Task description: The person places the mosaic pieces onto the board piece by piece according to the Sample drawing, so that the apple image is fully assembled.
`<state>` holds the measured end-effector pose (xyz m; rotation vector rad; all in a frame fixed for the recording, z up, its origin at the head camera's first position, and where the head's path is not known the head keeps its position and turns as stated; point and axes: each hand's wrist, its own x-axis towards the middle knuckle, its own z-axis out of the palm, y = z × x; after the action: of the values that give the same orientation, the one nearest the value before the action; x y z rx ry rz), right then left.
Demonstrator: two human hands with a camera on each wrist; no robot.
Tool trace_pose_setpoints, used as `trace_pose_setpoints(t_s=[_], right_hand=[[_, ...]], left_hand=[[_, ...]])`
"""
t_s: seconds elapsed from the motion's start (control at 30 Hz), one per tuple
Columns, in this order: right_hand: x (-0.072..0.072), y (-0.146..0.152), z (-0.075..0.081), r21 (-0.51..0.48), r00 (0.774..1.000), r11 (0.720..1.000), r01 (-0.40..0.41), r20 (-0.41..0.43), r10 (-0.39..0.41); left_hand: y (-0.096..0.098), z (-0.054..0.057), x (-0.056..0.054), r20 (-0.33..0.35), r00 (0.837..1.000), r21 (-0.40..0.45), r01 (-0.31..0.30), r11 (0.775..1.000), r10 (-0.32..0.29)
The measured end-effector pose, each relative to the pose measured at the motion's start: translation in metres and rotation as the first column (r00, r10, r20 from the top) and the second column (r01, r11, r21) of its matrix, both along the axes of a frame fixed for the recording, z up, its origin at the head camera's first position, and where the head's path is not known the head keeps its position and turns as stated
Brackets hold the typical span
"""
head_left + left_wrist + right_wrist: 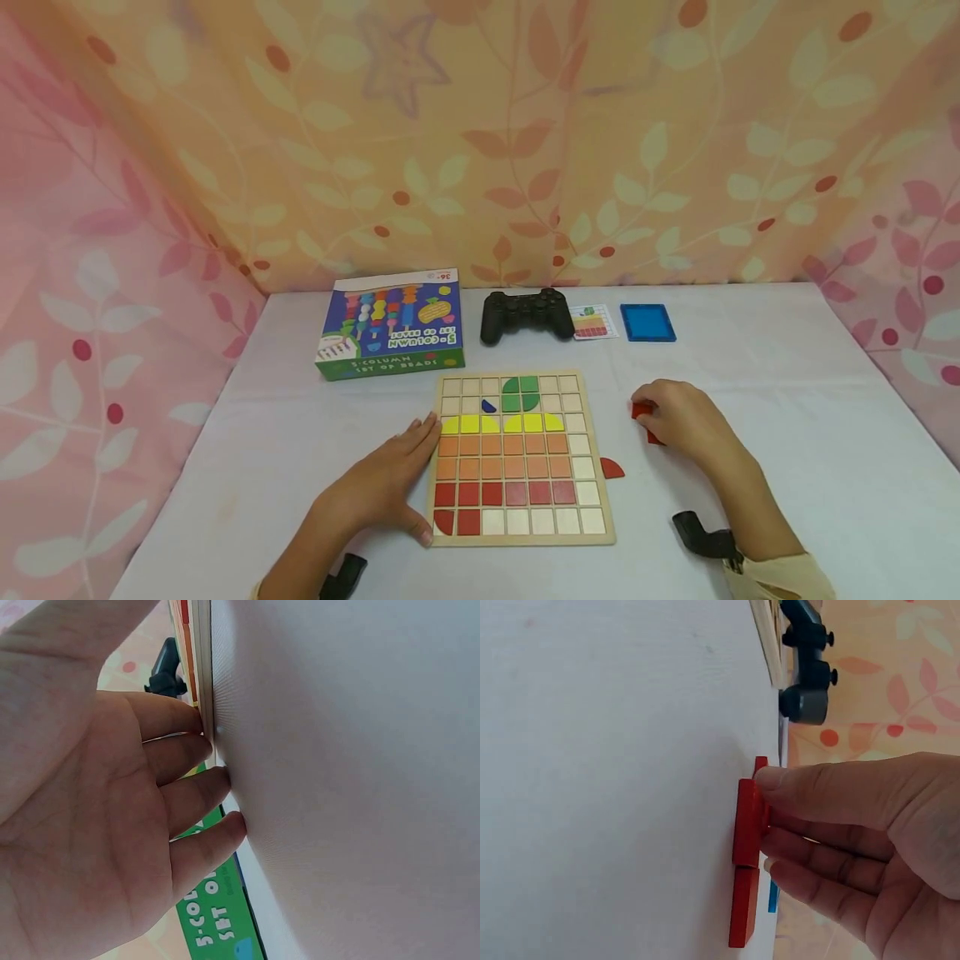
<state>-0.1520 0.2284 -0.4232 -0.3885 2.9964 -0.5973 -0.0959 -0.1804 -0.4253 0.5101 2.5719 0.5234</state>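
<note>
A wooden grid board lies flat on the white table. It bears green, yellow, orange and red tiles and a small dark blue piece. The bottom row has a rounded red tile at its left end and a red square tile beside it. My left hand rests at the board's left edge, fingers extended and thumb spread. Right of the board, my right hand pinches a red tile between thumb and fingers. Another red tile lies end to end with it; a further red one shows behind.
A rounded red tile lies just off the board's right edge. Behind the board are a bead-set box, a black game controller, a pattern card and a blue square tray. Patterned cloth hangs around the table.
</note>
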Motion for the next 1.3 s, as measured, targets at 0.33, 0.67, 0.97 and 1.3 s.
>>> trace_pose_setpoints(t_s=[0.33,0.67,0.97,1.3], right_hand=[[0.001,-0.008,-0.001,-0.026,0.999,0.999,-0.033,0.005,0.033],[0.015,-0.036,0.011,-0.054,0.987,0.987,-0.154,-0.05,0.151],[0.041,-0.091,0.016,-0.076,0.9,0.905,-0.418,-0.17,0.402],[0.084,-0.159,-0.006,0.162,0.655,0.74,-0.652,-0.371,0.658]], left_hand=[[0.0,0.0,-0.001,0.001,1.0,-0.008,0.006,1.0,-0.006],[-0.001,0.001,0.0,-0.016,1.0,-0.011,0.025,1.0,-0.026],[-0.001,0.001,0.0,-0.036,0.999,0.003,0.028,1.0,-0.028],[-0.001,0.002,0.0,-0.03,0.999,0.007,0.031,0.999,-0.031]])
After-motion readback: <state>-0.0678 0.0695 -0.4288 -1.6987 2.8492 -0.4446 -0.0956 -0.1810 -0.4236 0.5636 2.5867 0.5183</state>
